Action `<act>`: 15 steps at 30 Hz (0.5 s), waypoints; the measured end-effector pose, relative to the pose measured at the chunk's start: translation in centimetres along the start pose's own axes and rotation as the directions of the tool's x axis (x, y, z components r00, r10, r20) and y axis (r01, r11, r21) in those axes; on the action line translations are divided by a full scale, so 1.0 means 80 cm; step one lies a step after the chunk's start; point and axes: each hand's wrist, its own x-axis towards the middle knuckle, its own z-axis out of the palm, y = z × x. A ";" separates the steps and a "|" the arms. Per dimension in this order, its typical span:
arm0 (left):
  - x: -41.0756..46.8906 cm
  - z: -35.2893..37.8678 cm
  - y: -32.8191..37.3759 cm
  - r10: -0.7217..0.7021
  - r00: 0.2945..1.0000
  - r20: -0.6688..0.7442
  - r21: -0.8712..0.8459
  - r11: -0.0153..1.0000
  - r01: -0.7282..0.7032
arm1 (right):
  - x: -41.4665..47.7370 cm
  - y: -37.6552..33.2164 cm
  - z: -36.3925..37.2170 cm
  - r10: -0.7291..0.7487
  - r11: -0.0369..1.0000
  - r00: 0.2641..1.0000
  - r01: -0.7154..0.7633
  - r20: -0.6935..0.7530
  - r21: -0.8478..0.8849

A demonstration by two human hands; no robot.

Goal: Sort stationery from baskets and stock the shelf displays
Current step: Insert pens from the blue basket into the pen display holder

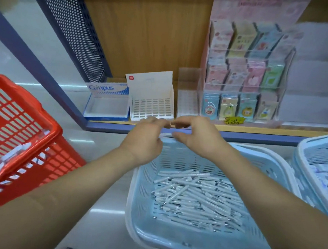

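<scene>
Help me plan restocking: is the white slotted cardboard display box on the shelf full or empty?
Empty: the white slotted cardboard display box shows only bare slots, with nothing standing in them.

One brand name you can read on the shelf.
You see "Campus" in blue letters on the raised flap of the blue-and-white cardboard display box (107,89). The red logo on the white cardboard display box (152,84) beside it and the yellow starburst tag (234,121) are too blurred to read.
</scene>
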 end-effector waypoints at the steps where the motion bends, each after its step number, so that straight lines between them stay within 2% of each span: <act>1: 0.000 -0.004 0.005 0.086 0.993 -0.079 0.008 0.996 -0.086 | -0.002 -0.002 -0.008 -0.009 1.000 0.997 0.011 -0.075 0.024; 3: -0.001 -0.010 0.022 0.277 0.943 -0.183 0.063 0.961 -0.269 | -0.014 -0.002 -0.031 0.030 0.991 0.978 -0.002 -0.207 0.133; 5: -0.008 -0.006 0.040 0.351 0.933 -0.084 0.058 0.936 -0.347 | -0.039 0.007 -0.055 0.096 0.971 0.980 -0.054 -0.172 0.234; 6: -0.011 0.003 0.047 0.345 0.938 0.033 0.040 0.937 -0.346 | -0.054 0.011 -0.064 0.118 0.967 0.990 -0.097 -0.077 0.237; 7: -0.014 0.017 0.051 0.315 0.935 0.162 0.044 0.945 -0.325 | -0.070 0.015 -0.069 0.145 0.969 0.988 -0.152 0.049 0.193; 9: -0.018 0.050 0.055 0.218 0.897 0.384 0.102 0.956 -0.276 | -0.093 0.025 -0.062 0.222 0.973 0.940 -0.229 0.261 -0.002; 12: -0.021 0.099 0.054 0.111 0.829 0.548 0.213 0.940 -0.266 | -0.107 0.056 -0.020 0.314 0.947 0.894 -0.270 0.321 -0.175; 15: -0.017 0.138 0.055 0.067 0.808 0.586 0.263 0.927 -0.268 | -0.111 0.091 0.024 0.361 0.913 0.855 -0.242 0.372 -0.329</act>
